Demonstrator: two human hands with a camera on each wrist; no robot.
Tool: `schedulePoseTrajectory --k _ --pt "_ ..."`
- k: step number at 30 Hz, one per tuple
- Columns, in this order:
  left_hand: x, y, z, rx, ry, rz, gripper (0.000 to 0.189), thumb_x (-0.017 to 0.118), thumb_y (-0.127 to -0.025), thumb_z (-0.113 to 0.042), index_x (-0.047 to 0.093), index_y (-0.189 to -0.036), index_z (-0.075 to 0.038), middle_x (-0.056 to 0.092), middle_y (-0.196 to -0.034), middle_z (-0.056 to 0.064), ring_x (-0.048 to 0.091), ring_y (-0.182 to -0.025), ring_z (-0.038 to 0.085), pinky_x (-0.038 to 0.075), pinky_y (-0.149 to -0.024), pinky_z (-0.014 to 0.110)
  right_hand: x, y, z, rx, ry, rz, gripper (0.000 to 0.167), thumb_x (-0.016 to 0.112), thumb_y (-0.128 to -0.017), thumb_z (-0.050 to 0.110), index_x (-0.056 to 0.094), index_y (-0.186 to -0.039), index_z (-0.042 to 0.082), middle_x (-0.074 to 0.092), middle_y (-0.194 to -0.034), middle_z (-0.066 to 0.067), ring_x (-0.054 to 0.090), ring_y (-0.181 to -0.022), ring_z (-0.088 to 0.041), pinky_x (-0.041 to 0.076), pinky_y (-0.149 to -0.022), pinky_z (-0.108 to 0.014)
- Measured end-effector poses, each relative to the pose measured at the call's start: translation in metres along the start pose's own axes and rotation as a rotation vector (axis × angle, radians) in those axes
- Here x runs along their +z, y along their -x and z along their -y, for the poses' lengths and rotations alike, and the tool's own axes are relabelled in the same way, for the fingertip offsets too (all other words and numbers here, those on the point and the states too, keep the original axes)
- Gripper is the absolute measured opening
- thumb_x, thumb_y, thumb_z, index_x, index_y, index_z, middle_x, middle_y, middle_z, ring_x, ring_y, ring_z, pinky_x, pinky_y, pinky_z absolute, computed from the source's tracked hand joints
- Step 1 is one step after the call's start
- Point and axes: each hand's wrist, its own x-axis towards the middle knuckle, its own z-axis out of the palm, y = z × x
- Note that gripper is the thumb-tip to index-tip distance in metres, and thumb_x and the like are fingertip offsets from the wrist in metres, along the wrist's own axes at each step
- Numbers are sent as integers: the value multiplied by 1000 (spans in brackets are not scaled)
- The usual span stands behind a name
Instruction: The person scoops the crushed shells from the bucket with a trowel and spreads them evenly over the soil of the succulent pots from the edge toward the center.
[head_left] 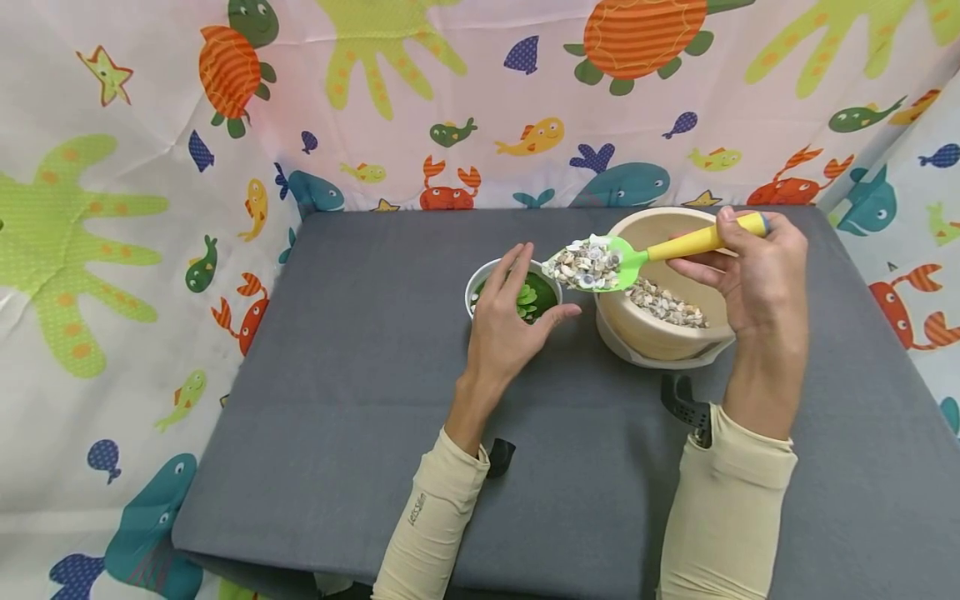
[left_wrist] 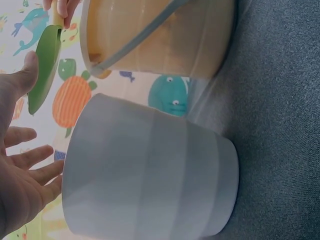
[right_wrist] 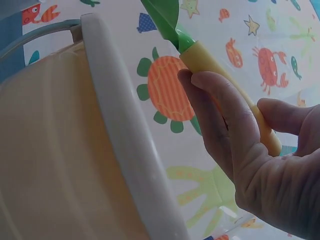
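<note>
Head view: a small trowel (head_left: pixel 630 265) with a green blade and a yellow rod-shaped handle was gripped in the right hand (head_left: pixel 761 275), the handle pinched between thumb and curled fingers. The blade was loaded with small pale shell-like pieces (head_left: pixel 585 262) and was held between two vessels, its tip near the right-hand rim of a round, white, ridged pot (left_wrist: pixel 150 170). Inside this pot a green, rosette-leaved plant (head_left: pixel 527 300) was noted. The left hand (head_left: pixel 506 321) was spread over the pot with fingers extended and nothing grasped; whether the rim was touched could not be told. To the pot's right, a larger beige bucket (head_left: pixel 630 321), fitted with a grey carrying handle (left_wrist: pixel 140 42), was found partly filled with similar pieces (head_left: pixel 667 304). Both vessels were supported by a grey cloth-covered counter (head_left: pixel 337 350).
</note>
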Motion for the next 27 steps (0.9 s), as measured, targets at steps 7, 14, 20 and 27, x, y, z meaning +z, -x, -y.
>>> schedulePoseTrajectory --k 7,14,20,27 --pt "0 1 3 -10 -3 -2 96 91 -79 -46 49 -156 -7 52 -158 15 52 -147 29 44 -121 46 3 -1 -2 6 35 -5 32 68 -100 16 43 -114 1 56 -109 -10 79 -72 -24 64 -61 -36" --pt "-2 1 7 -4 5 -24 96 92 -77 -45 51 -154 -5 53 -157 15 54 -145 30 46 -120 46 9 -1 -5 4 15 22 33 68 -100 16 42 -115 1 61 -105 -10 80 -72 -24 64 -61 -36" --pt "-3 4 9 -3 7 -32 95 92 -77 -44 52 -153 -4 54 -156 17 53 -145 30 45 -120 45 12 -1 -6 2 14 22 33 68 -100 15 42 -115 0 60 -108 -10 80 -72 -24 64 -60 -36" --pt "-5 7 12 -23 14 -42 96 93 -77 -42 49 -156 -6 53 -157 15 53 -146 29 47 -118 45 16 0 -7 9 20 21 34 69 -99 16 44 -115 1 58 -109 -11 80 -74 -23 64 -61 -36"
